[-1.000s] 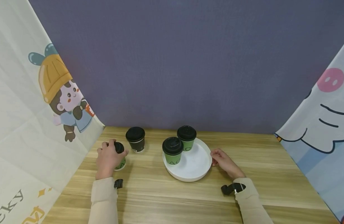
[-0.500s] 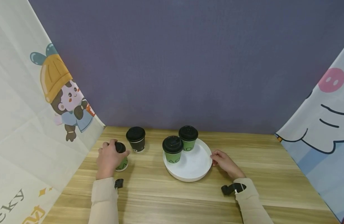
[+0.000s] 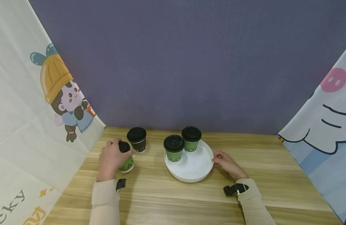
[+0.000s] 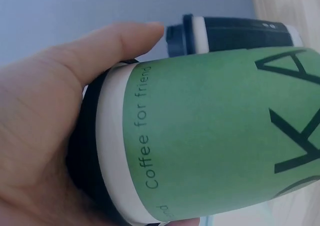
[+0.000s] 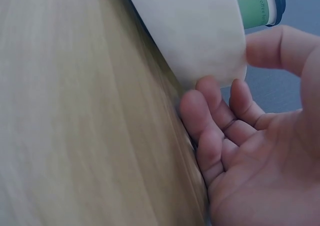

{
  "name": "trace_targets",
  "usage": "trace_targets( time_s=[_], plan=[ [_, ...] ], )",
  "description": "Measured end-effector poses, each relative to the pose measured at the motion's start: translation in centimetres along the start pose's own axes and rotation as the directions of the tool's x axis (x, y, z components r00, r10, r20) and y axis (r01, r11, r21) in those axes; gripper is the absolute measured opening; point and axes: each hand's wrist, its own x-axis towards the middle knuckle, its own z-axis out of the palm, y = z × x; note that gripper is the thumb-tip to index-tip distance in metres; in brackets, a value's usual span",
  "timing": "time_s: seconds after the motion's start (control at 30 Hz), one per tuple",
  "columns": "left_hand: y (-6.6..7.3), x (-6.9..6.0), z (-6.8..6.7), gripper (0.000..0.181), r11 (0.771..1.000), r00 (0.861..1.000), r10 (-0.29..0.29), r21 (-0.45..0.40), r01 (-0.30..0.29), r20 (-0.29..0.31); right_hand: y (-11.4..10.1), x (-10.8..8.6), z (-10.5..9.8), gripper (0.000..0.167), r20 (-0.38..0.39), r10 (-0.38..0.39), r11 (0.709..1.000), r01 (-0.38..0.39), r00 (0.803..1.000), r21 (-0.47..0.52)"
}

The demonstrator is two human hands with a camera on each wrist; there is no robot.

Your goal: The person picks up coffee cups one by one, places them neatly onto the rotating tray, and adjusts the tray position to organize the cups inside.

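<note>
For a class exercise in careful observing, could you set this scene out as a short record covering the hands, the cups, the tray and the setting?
Left hand: grips a lidded green cup near its top
Right hand: pinches the rim of the white tray
On tray: front green cup and back green cup, both lidded and upright
Off tray: lidded dark cup, upright beyond the held cup
Surface: wooden table
Unclear: whether the held cup touches the table

it's a screened tabletop booth (image 3: 173, 203) (cartoon hangings (image 3: 23, 131) flank a purple-grey backdrop (image 3: 173, 65)).
</note>
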Motion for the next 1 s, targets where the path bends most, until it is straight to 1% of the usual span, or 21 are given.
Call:
trace_targets(
  time_s=[0.07,0.13,0.3,0.37,0.6,0.73,0.87,1.0],
  plan=[
    [0.5,-0.2,-0.1,0.085,1.0,1.0,0.012,-0.014,-0.012,0.006,0.0,-0.1,0.0,0.018,0.007,0.0,1.0,0.0,1.0,0.009],
    [0.9,-0.2,-0.1,0.088,0.999,1.0,0.026,-0.046,-0.025,0.014,0.0,-0.1,-0.1,0.023,0.017,-0.006,1.0,0.006,1.0,0.008],
    [1.6,-0.2,0.0,0.097,0.985,0.996,0.072,-0.161,-0.065,0.044,0.0,0.0,0.0,0.024,-0.01,0.023,1.0,-0.023,1.0,-0.01],
    [1.8,-0.2,0.1,0.098,0.979,0.995,0.09,-0.188,-0.08,0.048,-0.1,0.1,0.2,0.026,-0.027,0.034,0.999,-0.034,0.999,-0.02],
    [3.0,-0.2,0.5,0.099,0.964,0.99,0.143,-0.228,-0.135,0.018,-0.2,0.0,0.4,0.031,-0.049,0.047,0.999,-0.048,0.998,-0.017],
    [3.9,-0.2,0.9,0.095,0.95,0.985,0.173,-0.26,-0.174,-0.027,-0.1,0.0,0.5,0.03,-0.055,0.042,0.999,-0.043,0.998,-0.023],
    [4.8,-0.4,1.3,0.087,0.938,0.974,0.214,-0.263,-0.227,-0.075,0.1,0.2,0.6,0.024,-0.063,0.042,0.999,-0.043,0.997,-0.021],
    [5.5,-0.5,1.6,0.086,0.927,0.96,0.262,-0.253,-0.278,-0.096,0.1,0.3,0.5,0.018,-0.063,0.048,0.999,-0.048,0.997,-0.013]
  ],
)
